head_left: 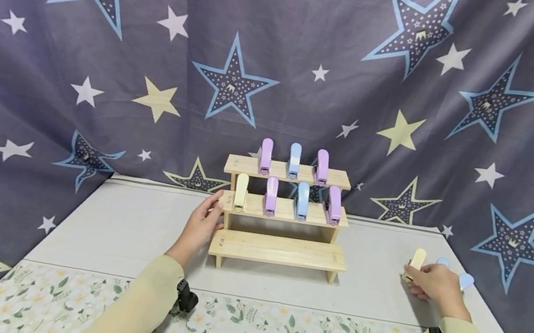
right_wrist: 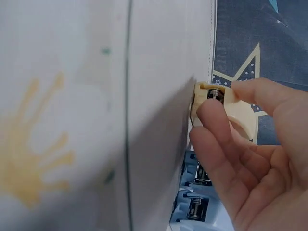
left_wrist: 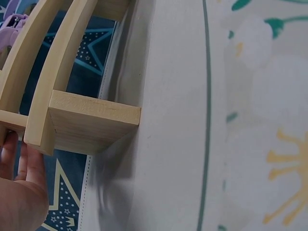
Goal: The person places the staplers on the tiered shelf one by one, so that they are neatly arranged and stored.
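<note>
My left hand [head_left: 199, 225] grips the left end of a three-tier wooden display stand [head_left: 279, 248] at its middle tier. In the left wrist view the fingers [left_wrist: 33, 166] meet the end of a shelf, partly hidden behind it. Out to the right, my right hand [head_left: 439, 285] pinches a cream-yellow stapler [head_left: 419, 257] standing on the table. Fingers cover part of that stapler [right_wrist: 243, 118] in the right wrist view. Just beside it are two blue staplers [right_wrist: 195, 207], mostly hidden by the hand in the head view.
On the top tier stand a blue stapler [head_left: 294, 159] and two purple ones. The middle tier carries a yellow stapler [head_left: 241, 192], a blue one and two purple ones. A star-print curtain [head_left: 332, 41] hangs behind the table [head_left: 143, 228], whose front has a flower-print cover [head_left: 292, 326].
</note>
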A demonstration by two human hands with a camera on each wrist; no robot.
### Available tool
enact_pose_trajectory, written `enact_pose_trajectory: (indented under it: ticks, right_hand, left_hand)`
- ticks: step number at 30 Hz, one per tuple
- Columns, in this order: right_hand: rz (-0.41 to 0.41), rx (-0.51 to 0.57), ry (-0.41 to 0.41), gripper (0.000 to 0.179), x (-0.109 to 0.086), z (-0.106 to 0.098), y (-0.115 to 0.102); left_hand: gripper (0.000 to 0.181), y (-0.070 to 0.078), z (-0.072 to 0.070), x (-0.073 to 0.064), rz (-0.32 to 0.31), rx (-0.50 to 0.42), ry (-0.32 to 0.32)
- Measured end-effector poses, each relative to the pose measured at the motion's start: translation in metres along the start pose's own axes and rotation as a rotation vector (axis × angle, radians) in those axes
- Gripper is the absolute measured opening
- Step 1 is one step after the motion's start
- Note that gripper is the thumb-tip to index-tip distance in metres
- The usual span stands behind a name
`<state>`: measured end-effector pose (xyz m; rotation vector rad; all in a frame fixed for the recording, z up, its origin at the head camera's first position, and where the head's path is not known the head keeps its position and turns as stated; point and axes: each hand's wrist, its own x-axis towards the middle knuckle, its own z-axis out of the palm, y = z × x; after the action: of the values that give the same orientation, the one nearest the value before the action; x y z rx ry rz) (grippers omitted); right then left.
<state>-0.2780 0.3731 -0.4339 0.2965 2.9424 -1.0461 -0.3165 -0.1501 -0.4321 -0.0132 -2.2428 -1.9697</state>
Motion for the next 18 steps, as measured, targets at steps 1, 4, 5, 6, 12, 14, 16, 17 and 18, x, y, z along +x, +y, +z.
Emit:
enact_pose_trajectory:
  ticks: [1, 4, 5, 6, 12, 14, 16, 17, 18]
  right_hand:
    - [-0.002, -0.005, -0.004, 0.045, 0.000, 0.000, 0.000]
    - [-0.018, -0.016, -0.009, 0.043, -0.001, 0.001, -0.002]
    - [-0.025, -0.019, -0.012, 0.043, -0.002, 0.001, -0.003]
    - [-0.032, -0.022, -0.015, 0.043, -0.002, 0.001, -0.004]
    - [-0.068, -0.044, -0.028, 0.041, -0.006, 0.002, -0.011]
    - [-0.083, -0.048, -0.028, 0.041, -0.007, 0.002, -0.015]
    - [-0.102, -0.043, -0.032, 0.041, -0.008, 0.003, -0.019]
    - [-0.117, -0.046, -0.033, 0.042, -0.009, 0.003, -0.021]
    - [-0.133, -0.052, -0.035, 0.042, -0.010, 0.003, -0.023]
  left_hand:
    - [0.047, 0.000, 0.000, 0.000, 0.001, -0.001, -0.002]
    - [0.047, 0.000, -0.001, 0.001, 0.002, -0.011, -0.002]
    - [0.047, 0.000, -0.001, 0.001, 0.004, -0.014, -0.004]
    - [0.047, 0.000, -0.001, 0.001, 0.005, -0.016, -0.006]
    - [0.047, 0.001, -0.001, -0.001, 0.002, -0.022, -0.007]
    - [0.047, 0.001, 0.000, -0.001, 0.002, -0.015, -0.003]
    - [0.047, 0.001, 0.000, -0.001, 0.003, -0.008, -0.002]
    - [0.047, 0.001, 0.001, -0.001, 0.004, -0.005, -0.002]
    - [0.047, 0.001, 0.001, -0.001, 0.005, -0.003, -0.002]
